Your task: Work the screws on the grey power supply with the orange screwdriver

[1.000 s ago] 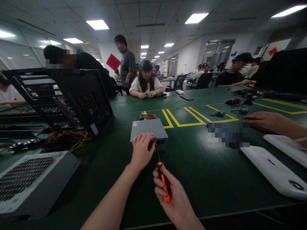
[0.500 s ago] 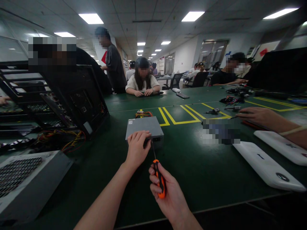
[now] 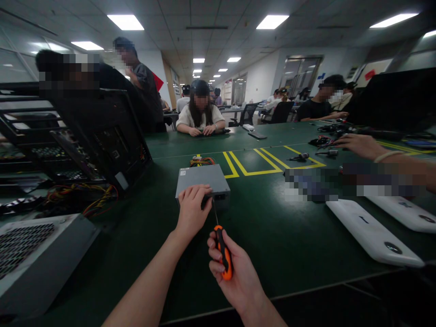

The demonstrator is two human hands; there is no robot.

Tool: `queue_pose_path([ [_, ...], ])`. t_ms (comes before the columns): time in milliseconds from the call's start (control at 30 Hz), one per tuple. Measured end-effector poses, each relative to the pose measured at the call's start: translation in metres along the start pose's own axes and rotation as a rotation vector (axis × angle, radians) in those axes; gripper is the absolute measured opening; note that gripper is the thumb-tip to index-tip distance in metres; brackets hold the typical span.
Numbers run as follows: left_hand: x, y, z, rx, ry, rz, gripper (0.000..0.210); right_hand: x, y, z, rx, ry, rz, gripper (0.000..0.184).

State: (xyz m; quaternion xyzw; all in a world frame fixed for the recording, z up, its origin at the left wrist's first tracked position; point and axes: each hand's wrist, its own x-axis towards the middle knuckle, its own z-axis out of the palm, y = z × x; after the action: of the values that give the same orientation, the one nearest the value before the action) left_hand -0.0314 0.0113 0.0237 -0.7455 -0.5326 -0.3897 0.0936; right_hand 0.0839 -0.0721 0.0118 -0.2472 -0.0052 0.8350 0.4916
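A: How does the metal box (image 3: 202, 177) look, and where is it?
B: It sits near the middle of the frame on the green table (image 3: 289, 231), flat-topped and plain grey. A small white label (image 3: 183, 172) marks its upper-left corner, a dark socket (image 3: 221, 196) shows on the right of its near face, and red, yellow and black wires (image 3: 205, 161) bunch behind it.

A: And the left hand (image 3: 191, 209)?
B: Your fingers lie bent over the box's near edge; whether they grip or only rest there, you cannot tell.

A: The right hand (image 3: 236, 274)?
B: Below centre, your fingers are wrapped around the orange-and-black handle of a screwdriver (image 3: 224, 254). Its thin shaft slants up toward the near face, just beside your left thumb; the tip is too small to make out.
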Motion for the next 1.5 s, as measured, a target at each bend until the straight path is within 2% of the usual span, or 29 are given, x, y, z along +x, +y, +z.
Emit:
queue_pose_path([
  [133, 0.0, 0.001, 0.0, 0.005, 0.006, -0.003, 0.019, 0.0, -0.001, 0.002, -0.007, -0.02, 0.013, 0.023],
  [300, 0.0, 0.002, 0.0, 0.01, 0.005, -0.001, 0.019, -0.001, -0.001, -0.001, 0.016, 0.004, -0.032, 0.01],
  [533, 0.0, 0.002, -0.001, -0.002, 0.006, -0.001, 0.019, -0.002, -0.003, 0.002, 0.009, -0.016, 0.031, 0.022],
  [733, 0.001, 0.002, -0.001, -0.003, 0.011, 0.003, 0.02, -0.001, -0.003, 0.0, 0.059, 0.0, -0.01, 0.011],
  [933, 0.0, 0.002, -0.001, -0.004, 0.009, 0.008, 0.02, -0.005, -0.007, 0.006, -0.044, 0.055, 0.084, 0.022],
  [1000, 0.0, 0.002, -0.001, -0.003, 0.01, 0.01, 0.02, -0.007, -0.009, 0.01, -0.074, 0.077, 0.064, 0.025],
  [1100, 0.0, 0.001, -0.001, 0.002, 0.006, 0.009, 0.02, -0.009, -0.011, 0.014, -0.03, 0.095, 0.003, 0.019],
  [1200, 0.0, 0.001, -0.001, 0.006, 0.0, 0.003, 0.021, -0.01, -0.011, 0.015, 0.037, 0.093, 0.004, 0.013],
  [1400, 0.0, 0.001, -0.001, 0.001, -0.003, 0.0, 0.021, -0.011, -0.009, 0.015, 0.083, 0.048, 0.091, 0.021],
  [1500, 0.0, 0.001, -0.001, 0.0, -0.004, 0.004, 0.021, -0.01, -0.007, 0.016, 0.051, 0.06, 0.065, 0.023],
])
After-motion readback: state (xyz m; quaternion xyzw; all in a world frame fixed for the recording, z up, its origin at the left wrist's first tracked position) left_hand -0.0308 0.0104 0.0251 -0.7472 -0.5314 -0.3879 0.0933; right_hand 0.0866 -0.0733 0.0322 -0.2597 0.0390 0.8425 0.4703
